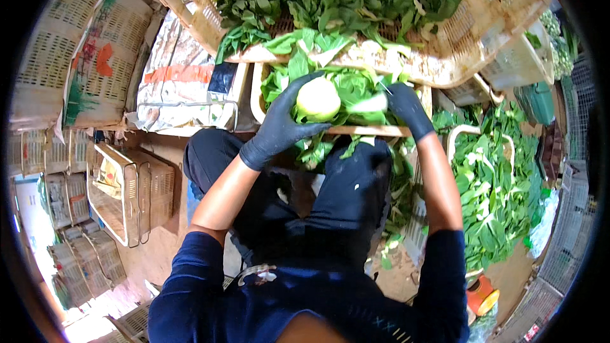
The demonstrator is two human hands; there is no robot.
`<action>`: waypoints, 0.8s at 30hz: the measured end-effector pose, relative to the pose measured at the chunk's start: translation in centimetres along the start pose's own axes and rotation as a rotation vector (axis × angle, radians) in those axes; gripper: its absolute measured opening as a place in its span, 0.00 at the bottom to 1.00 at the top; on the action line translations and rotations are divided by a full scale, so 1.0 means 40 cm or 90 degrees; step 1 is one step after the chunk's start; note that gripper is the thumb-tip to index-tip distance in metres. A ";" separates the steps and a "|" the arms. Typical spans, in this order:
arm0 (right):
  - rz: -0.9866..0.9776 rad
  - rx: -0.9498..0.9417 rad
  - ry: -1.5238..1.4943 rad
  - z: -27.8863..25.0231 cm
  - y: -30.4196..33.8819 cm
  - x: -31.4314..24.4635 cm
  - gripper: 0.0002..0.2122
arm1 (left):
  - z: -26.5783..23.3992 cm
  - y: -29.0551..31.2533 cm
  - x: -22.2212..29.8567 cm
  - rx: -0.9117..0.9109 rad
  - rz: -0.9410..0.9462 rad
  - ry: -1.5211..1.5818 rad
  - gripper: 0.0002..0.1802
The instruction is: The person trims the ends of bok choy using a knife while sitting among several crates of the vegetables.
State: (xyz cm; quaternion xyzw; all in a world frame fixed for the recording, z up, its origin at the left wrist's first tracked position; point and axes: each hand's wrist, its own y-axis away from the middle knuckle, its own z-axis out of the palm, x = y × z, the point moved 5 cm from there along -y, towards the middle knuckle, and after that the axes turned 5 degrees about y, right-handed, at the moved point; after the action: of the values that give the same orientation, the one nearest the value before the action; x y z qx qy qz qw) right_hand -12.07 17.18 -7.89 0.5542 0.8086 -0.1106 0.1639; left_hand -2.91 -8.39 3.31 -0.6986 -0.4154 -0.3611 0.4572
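Observation:
My left hand (283, 121), in a black glove, is wrapped round a head of leafy greens like bok choy (318, 100), its pale round base turned up. Across from it, my black-gloved right hand (406, 109) has its fingers curled in. A thin bright edge shows by its fingertips, but I cannot make out what it grips. Between the hands a pale streak (368, 103) is smeared by motion. Both hands are over a crate (375, 131) of loose green leaves, just beyond my knees.
A large, tilted plastic basket (508, 0) holds trimmed greens (337, 0) at the far side. To my right, more leafy greens (492, 197) fill a crate. A covered crate (178, 76) and an open crate (130, 197) stand at left. An orange object (481, 295) sits at lower right.

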 end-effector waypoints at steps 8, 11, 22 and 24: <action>0.048 0.129 -0.463 -0.141 0.077 -0.197 0.20 | 0.028 -0.017 -0.034 0.047 -0.036 -0.169 0.45; -0.021 0.062 -0.563 -0.103 0.082 -0.286 0.28 | 0.088 -0.022 -0.049 -0.002 -0.087 -0.250 0.46; 0.029 0.259 -1.175 -0.259 0.657 0.570 0.22 | -0.444 -0.328 -0.179 0.270 0.104 -0.610 0.25; -0.049 0.230 -1.214 -0.336 0.734 0.522 0.24 | -0.500 -0.417 -0.190 0.225 0.053 -0.668 0.27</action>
State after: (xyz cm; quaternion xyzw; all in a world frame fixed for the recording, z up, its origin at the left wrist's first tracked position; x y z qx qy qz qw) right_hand 6.46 50.59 -3.52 0.2217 0.3251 -0.6408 0.6591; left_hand -23.58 -25.11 8.67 -0.7130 -0.6140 0.1290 0.3129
